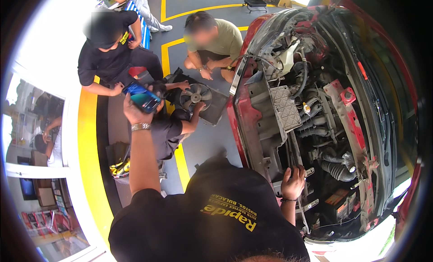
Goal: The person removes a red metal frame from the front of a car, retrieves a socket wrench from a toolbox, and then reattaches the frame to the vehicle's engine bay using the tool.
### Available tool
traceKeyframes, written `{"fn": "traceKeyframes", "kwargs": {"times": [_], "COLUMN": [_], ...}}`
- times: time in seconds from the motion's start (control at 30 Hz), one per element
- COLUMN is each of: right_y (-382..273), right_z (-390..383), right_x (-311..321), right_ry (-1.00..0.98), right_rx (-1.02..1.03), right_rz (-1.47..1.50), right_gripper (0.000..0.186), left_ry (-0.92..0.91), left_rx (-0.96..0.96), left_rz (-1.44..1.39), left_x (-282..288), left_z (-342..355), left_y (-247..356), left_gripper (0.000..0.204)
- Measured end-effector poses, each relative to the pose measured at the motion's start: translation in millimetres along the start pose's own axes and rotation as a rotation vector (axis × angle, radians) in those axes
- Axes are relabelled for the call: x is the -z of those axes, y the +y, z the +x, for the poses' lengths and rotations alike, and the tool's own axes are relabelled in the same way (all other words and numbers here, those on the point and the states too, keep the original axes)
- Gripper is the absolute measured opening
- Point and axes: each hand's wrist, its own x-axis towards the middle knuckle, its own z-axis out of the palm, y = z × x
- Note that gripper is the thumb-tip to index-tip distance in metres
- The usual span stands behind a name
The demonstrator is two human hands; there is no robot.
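My left hand (135,111) is raised at the left, its wrist in a metal band, and grips a smartphone (143,97) with a lit screen. A co-worker's hand (117,89) is just beside the phone; I cannot tell whether it touches. My right hand (293,183), with a dark bracelet, lies with fingers stretched over the near edge of a red car's open engine bay (311,127). Under its fingertips run metal support strips (310,173). Close by are a corrugated black hose (336,170) and a battery (343,205).
Beyond my left arm, a person in black (164,133) has both hands on a radiator fan (195,98) on the floor. Another in an olive shirt (223,39) crouches behind it. A capped person (110,54) sits at far left, near a glass window (40,122).
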Motion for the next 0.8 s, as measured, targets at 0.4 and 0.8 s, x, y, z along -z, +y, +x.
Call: {"fn": "traceKeyframes", "kwargs": {"times": [0.4, 0.8], "right_y": [1, 9], "right_z": [2, 4], "right_x": [-4, -10], "right_ry": [0.033, 0.003], "right_rx": [0.052, 0.12], "right_rz": [-0.022, 0.034], "right_gripper": [0.03, 0.033], "left_ry": [0.863, 0.94], "left_rx": [0.066, 0.441], "left_rz": [0.303, 0.65], "left_x": [293, 382], "left_z": [-124, -230], "left_y": [25, -21], "left_gripper": [0.031, 0.035]}}
